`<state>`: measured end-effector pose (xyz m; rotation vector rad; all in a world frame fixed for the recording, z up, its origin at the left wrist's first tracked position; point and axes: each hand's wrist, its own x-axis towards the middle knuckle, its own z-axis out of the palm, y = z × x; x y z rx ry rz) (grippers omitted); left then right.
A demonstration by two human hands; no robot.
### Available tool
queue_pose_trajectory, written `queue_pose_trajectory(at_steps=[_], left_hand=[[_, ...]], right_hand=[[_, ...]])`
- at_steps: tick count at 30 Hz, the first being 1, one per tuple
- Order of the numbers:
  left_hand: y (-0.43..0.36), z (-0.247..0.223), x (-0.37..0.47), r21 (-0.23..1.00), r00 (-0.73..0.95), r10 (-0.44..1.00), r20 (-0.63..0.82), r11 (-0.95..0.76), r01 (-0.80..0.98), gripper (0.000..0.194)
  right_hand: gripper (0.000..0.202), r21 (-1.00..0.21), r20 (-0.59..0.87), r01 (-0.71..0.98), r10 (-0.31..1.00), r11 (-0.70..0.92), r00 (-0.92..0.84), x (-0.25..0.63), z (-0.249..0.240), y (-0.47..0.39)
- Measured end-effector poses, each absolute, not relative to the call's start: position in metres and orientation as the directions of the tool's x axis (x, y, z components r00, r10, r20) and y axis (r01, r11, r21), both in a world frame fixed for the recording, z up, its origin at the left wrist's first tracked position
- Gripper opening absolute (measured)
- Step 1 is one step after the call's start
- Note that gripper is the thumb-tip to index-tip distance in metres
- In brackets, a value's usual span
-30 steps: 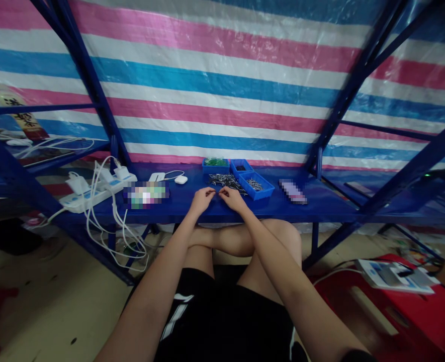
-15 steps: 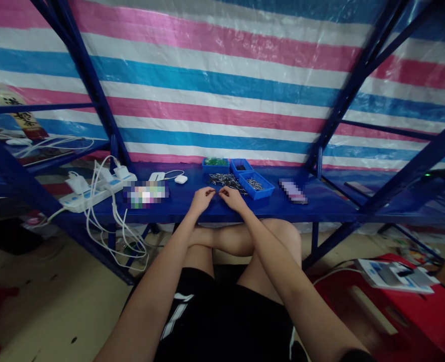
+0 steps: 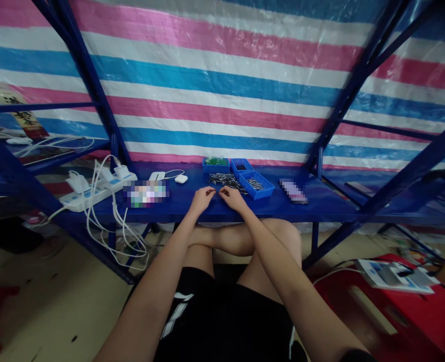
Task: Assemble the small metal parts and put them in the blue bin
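Note:
My left hand (image 3: pixel 203 197) and my right hand (image 3: pixel 230 196) face each other above the front of the blue table, a small gap between their fingertips. Both have thumb and fingers pinched together; whatever they pinch is too small to name. Just beyond them lies a loose pile of thin dark and silvery pieces (image 3: pixel 224 179). Right of the pile, a blue bin (image 3: pixel 269 191) holds similar slim metallic pieces. Behind it stands a smaller blue bin (image 3: pixel 248 162) with dark bits inside. A third blue bin (image 3: pixel 206 168), with green pieces, is at the back.
A white power strip (image 3: pixel 82 202) with plugs and hanging cables is at the table's left end. Near it are a blurred-out screen (image 3: pixel 147 193) and a white earphone case (image 3: pixel 181 178). A pixelated phone (image 3: pixel 293 191) lies right of the bins. Blue metal posts (image 3: pixel 343 95) frame both sides.
My hands keep nearly the same place and pinch. At the far right edge, a dark shape has come into view behind the blue frame.

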<state>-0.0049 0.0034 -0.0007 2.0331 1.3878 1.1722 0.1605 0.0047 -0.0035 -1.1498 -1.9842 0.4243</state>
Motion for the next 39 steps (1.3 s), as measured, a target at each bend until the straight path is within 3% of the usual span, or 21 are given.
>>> queue_pose_trajectory(at_steps=[39], left_hand=[[0.0006,0.0018,-0.0053,0.708,0.137,0.901,0.412,-0.411,0.574,0.025]], right_hand=[[0.015,-0.613,0.460,0.587,0.843,0.529,-0.279,0.1598,-0.0002,0.0011]])
